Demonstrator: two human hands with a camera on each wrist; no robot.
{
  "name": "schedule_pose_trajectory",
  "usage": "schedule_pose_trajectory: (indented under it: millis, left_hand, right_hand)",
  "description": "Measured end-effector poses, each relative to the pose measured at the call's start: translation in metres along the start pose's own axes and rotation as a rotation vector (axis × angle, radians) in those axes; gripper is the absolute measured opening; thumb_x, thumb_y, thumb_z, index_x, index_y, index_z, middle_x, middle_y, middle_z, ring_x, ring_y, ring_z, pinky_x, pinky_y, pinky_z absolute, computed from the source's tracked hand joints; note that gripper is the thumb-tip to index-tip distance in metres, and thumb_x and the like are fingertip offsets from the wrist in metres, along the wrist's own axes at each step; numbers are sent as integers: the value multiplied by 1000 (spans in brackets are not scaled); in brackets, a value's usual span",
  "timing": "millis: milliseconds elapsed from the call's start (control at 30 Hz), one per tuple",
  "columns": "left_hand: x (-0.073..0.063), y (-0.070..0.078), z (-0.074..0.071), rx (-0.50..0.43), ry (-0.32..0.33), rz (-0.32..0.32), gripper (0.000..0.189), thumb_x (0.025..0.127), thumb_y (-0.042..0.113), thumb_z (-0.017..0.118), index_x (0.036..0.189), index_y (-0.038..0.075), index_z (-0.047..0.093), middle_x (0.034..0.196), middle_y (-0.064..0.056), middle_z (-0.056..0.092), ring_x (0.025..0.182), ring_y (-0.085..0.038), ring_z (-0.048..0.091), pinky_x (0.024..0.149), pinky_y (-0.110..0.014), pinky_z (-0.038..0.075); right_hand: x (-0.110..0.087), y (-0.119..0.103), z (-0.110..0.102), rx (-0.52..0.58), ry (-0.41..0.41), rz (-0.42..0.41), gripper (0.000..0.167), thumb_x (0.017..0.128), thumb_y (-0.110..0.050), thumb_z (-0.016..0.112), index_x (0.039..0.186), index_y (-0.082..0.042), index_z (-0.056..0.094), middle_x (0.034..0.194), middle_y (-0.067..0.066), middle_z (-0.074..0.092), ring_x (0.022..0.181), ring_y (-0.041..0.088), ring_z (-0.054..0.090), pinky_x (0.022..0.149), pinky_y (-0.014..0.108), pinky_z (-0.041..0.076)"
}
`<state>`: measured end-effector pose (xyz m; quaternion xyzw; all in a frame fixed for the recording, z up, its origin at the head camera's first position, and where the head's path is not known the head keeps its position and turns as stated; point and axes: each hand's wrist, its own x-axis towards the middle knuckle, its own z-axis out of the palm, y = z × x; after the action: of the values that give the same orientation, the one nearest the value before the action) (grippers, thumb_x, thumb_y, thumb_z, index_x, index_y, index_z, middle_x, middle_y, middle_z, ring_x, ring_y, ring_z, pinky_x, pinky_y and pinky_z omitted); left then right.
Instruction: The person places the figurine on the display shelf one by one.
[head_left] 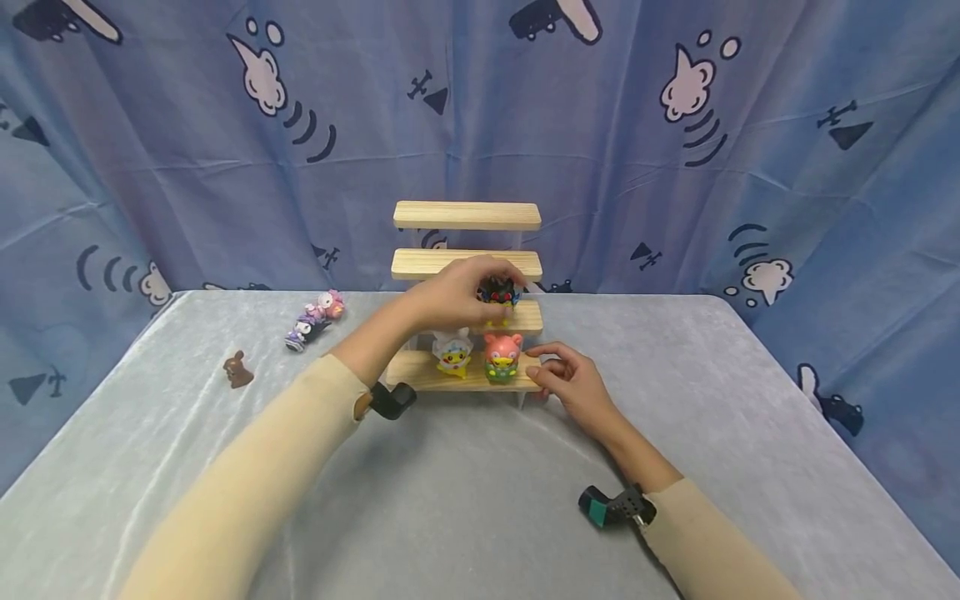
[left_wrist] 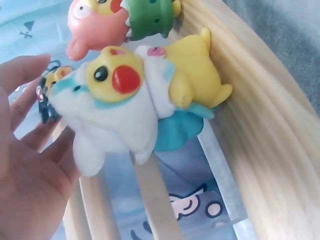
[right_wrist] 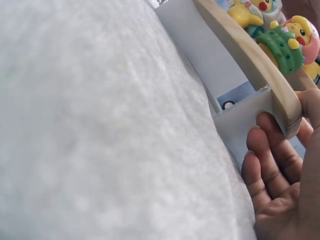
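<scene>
My left hand (head_left: 468,296) grips a small dark figurine (head_left: 498,292) with yellow feet at the second-lowest board of a tiered wooden display shelf (head_left: 467,216). That dark figurine (left_wrist: 49,95) is partly covered by the fingers in the left wrist view. On the lowest board stand a yellow figurine in a white hood (head_left: 453,353) and a pink-headed figurine with a green body (head_left: 502,358). My right hand (head_left: 570,382) holds the right end of this lowest board; in the right wrist view several fingertips (right_wrist: 256,134) curl beneath the wood, beside a clear support.
Left of the shelf, small purple, white and pink figurines (head_left: 315,319) lie close together on the grey-white cloth (head_left: 465,500). Nearer the left side is a brown figurine (head_left: 237,370). A blue patterned curtain (head_left: 480,108) hangs behind the table.
</scene>
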<state>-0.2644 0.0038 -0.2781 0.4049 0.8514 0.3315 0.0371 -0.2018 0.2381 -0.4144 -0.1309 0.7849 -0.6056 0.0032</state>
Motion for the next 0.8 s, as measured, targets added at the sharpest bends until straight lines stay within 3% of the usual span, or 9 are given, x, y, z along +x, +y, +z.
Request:
schedule_pose_trajectory:
  millis: [367,800]
  left_hand:
    - [-19,1,-18,-48,56,-74,35,97,16,66,131,11,62,134,-6,63,120,-23,66,103,-37,54]
    - [-60,-22,-37,-86,207,-144,31,99,19,64,128,10,65,132,-7,64,116,-24,66,95,-41,57]
  right_hand:
    - [1,-1,0,-40,6,8,34,98,-17,66,127,0,60,78,-12,70,67,8,63,66,26,56]
    - [0,0,-1,-72,9,20,35,98,-21,66,128,-3,60,79,-12,70,68,9,62,66,26,55]
